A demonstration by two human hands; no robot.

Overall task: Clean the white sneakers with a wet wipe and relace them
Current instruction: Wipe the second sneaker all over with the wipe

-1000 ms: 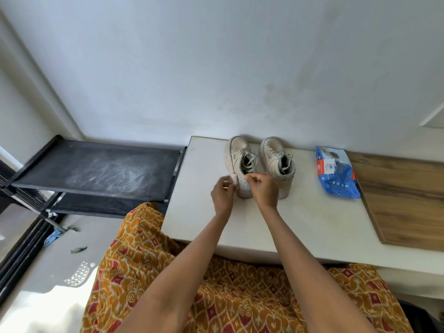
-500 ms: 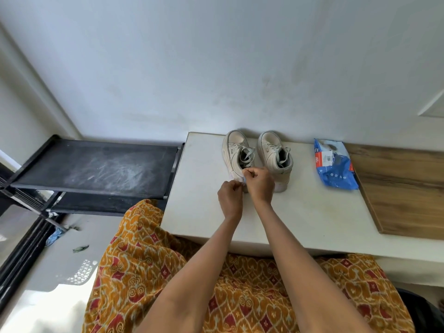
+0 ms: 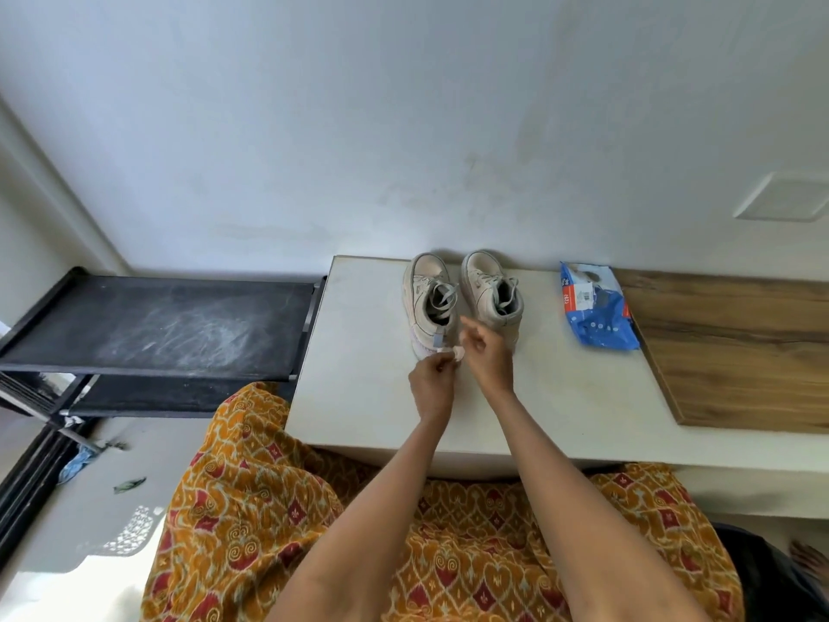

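Two white sneakers stand side by side on the white table [image 3: 359, 397], toes toward the wall: the left sneaker [image 3: 426, 298] and the right sneaker [image 3: 491, 289], both with loose laces. My left hand [image 3: 433, 381] pinches a small folded wet wipe [image 3: 457, 352] just in front of the left sneaker's heel. My right hand [image 3: 486, 352] hovers beside it, between the two heels, fingers loosely spread and holding nothing that I can see.
A blue wet-wipe pack [image 3: 594, 305] lies right of the sneakers. A wooden board [image 3: 740, 352] covers the table's right end. A black shelf rack [image 3: 170, 325] stands to the left. Orange patterned cloth [image 3: 269, 509] covers my lap below the table edge.
Both hands have drawn back a little from the left sneaker's heel. My right hand has let go and spread its fingers; the wipe stays in my left hand.
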